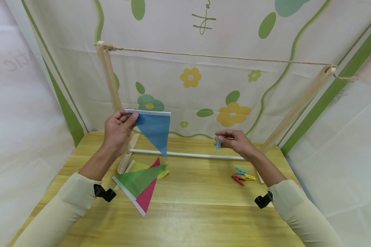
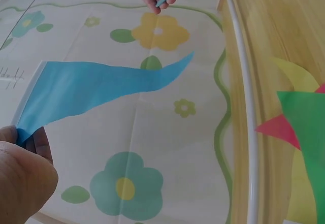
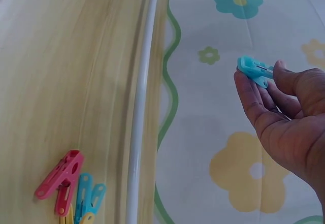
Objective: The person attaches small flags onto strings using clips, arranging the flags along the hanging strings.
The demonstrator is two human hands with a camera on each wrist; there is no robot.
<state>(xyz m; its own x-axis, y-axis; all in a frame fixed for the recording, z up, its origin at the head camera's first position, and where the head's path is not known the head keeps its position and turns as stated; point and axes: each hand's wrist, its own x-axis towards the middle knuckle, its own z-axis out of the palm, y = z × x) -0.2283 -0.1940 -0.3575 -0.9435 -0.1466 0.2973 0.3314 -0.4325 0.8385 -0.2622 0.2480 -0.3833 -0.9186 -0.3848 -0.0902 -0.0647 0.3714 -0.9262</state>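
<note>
Pinching the top corner of a blue flag point(image 1: 154, 128), the left hand point(image 1: 119, 130) holds it up in the air in front of the left post point(image 1: 109, 77); thumb and fingers are clamped on the white hem strip. Flag is a thin triangle with a matte, slightly see-through look, its point hanging down toward the white rod point(image 1: 185, 155). Right hand point(image 1: 235, 140) is raised off the table, fingertips closed on a small light-blue plastic peg point(image 1: 218, 143); the right wrist view shows the peg point(image 3: 254, 69) sticking out past thumb and forefinger.

On the table point(image 1: 188, 212), wood-grain yellow laminate: a green flag point(image 1: 139, 180) lying over a pink flag point(image 1: 148, 195), both triangles with white hems, and a yellow piece point(image 1: 164, 174) partly under them. Near the right forearm, three spare pegs together: blue point(image 1: 240, 170), red point(image 1: 237, 179), yellow point(image 1: 249, 177). Rough twine point(image 1: 219, 57) is stretched between the tops of two pale wooden posts, well above both hands. Behind is a cloth backdrop point(image 1: 204, 89) with printed flowers and green leaves.
</note>
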